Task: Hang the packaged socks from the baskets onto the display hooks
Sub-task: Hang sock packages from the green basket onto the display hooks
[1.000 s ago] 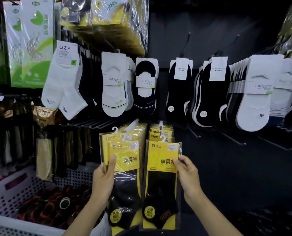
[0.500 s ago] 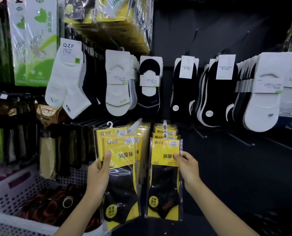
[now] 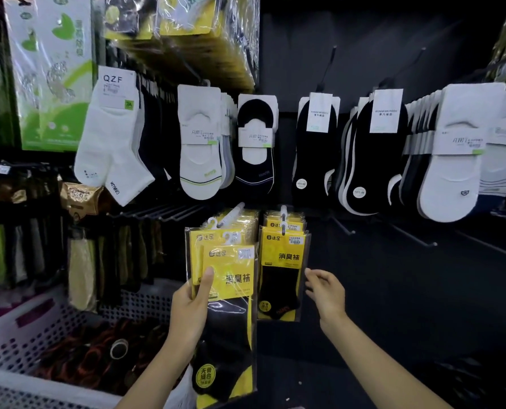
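Partly done — hung packs (image 3: pixel 282 261) sit on two hooks (image 3: pixel 283 214). The left grip (image 3: pixel 191 308) curls round two spare packs (image 3: pixel 231 278), not yet hooked; the right grip (image 3: pixel 325 293) is loose and empty beside the hung packs. The basket (image 3: pixel 24 329) seems to hold more.

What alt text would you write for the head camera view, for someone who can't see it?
A person's left hand grips yellow-and-black sock packs before a shop display wall, while the open right hand hovers beside a matching pack hanging on a hook. A white perforated basket stands lower left; carded white and black socks hang above.
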`<state>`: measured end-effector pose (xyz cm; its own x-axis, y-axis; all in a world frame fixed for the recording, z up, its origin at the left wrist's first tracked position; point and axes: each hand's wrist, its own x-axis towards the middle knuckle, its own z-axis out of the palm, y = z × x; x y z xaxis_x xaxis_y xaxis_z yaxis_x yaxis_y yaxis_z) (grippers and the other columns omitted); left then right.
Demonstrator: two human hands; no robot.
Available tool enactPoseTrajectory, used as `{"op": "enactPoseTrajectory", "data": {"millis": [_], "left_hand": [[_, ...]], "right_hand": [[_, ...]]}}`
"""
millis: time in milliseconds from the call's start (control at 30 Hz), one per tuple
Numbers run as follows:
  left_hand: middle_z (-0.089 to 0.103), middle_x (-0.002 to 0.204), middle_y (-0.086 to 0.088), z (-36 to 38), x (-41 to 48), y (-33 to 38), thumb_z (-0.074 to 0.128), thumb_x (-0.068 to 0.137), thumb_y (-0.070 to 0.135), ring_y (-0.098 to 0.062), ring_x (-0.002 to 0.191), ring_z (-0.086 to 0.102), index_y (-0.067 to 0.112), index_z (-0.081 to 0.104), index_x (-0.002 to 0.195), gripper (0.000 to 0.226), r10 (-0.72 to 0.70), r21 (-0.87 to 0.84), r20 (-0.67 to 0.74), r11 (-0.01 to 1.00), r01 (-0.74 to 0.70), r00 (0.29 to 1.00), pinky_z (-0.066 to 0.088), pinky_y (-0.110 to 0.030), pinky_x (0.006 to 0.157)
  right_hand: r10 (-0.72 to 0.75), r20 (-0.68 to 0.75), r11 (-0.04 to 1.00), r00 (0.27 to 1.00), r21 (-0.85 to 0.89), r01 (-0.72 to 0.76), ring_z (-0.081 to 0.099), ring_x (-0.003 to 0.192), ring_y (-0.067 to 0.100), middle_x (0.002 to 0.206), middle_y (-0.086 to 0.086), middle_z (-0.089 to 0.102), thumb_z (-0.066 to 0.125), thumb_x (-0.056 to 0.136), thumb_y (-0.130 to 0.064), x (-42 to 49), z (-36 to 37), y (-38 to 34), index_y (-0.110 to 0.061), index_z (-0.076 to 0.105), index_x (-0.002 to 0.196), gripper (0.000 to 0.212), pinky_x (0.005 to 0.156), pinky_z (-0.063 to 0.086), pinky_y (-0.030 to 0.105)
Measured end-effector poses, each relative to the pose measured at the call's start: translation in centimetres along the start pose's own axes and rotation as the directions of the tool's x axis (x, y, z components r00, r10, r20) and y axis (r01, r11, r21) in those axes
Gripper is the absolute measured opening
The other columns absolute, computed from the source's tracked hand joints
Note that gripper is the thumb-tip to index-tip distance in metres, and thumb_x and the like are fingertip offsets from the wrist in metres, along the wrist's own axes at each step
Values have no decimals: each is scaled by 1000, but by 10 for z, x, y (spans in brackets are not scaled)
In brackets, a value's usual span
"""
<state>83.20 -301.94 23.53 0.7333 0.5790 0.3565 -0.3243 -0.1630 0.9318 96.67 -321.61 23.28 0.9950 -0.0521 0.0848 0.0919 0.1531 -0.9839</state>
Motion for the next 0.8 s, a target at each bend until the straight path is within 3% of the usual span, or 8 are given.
{"op": "enactPoseTrajectory", "data": {"millis": [133, 267, 433, 500, 567, 633, 700, 800], "left_hand": [[63, 76, -6, 15, -7, -4, 60, 74, 55, -18, 75, 54, 20, 68, 82, 37, -56, -53, 37, 997, 57, 998, 41, -20, 63], [73, 78, 11, 31, -15, -4, 65, 69, 56, -6, 72, 67, 23, 70, 89, 39, -110, -77, 89, 990, 117, 990, 48, -21, 68], [75, 81, 12, 40, -18, 1, 69, 68, 48, -3, 76, 70, 27, 71, 87, 28, -53, -74, 103, 995, 61, 993, 51, -15, 60], [69, 59, 9, 37, -16, 4, 62, 80, 43, -3, 54, 66, 19, 66, 70, 26, -39, -73, 91, 996, 46, 995, 45, -10, 48], [37, 36, 10, 30, -13, 4, 55, 84, 46, -3, 31, 36, 14, 47, 54, 45, -37, -33, 31, 999, 38, 999, 27, -11, 36], [21, 39, 11, 20, -8, 4, 53, 85, 48, -3, 33, 21, 23, 48, 47, 46, -36, 17, -29, 999, 36, 999, 18, -14, 35], [22, 42, 9, 9, -1, 3, 53, 86, 48, -6, 37, 22, 23, 43, 42, 52, -22, 50, -84, 998, 27, 996, 20, -17, 38], [24, 51, 0, -3, 7, 3, 53, 85, 52, -14, 47, 25, 17, 29, 57, 51, -28, 66, -152, 997, 39, 988, 25, -29, 48]], "right_hand": [[-66, 335, 998, 940, 14, 65, 69, 87, 14, 97, 1, 73, 61, 90, -30, -36, 3, -11, -15, 66, 103, 20, 75, 56, 24], [-94, 456, 995, 885, 22, 95, 70, 91, 18, 101, 4, 74, 66, 83, -33, -54, 6, -15, -14, 66, 107, 31, 75, 57, 29], [-104, 462, 994, 880, 79, 76, 70, 96, 12, 105, -3, 74, 63, 87, -26, -56, 1, -16, -21, 65, 112, 25, 71, 57, 22], [-106, 448, 993, 888, 90, 73, 71, 95, 12, 103, -3, 74, 61, 89, -24, -54, -1, -18, -19, 63, 113, 24, 69, 57, 20], [-120, 408, 990, 905, 115, 80, 71, 95, 12, 102, -2, 75, 60, 91, -21, -51, -4, -23, -17, 63, 113, 23, 71, 57, 19], [-147, 356, 986, 923, 124, 110, 71, 91, 11, 98, -3, 75, 58, 92, -20, -45, -7, -31, -18, 65, 109, 19, 67, 56, 17], [-177, 312, 982, 933, 118, 147, 72, 86, 8, 94, -5, 76, 58, 92, -18, -37, -10, -38, -18, 66, 106, 16, 63, 54, 14], [-198, 288, 980, 937, 88, 180, 72, 83, 6, 90, -6, 76, 59, 92, -18, -26, -9, -47, -21, 67, 102, 13, 61, 53, 13]]}}
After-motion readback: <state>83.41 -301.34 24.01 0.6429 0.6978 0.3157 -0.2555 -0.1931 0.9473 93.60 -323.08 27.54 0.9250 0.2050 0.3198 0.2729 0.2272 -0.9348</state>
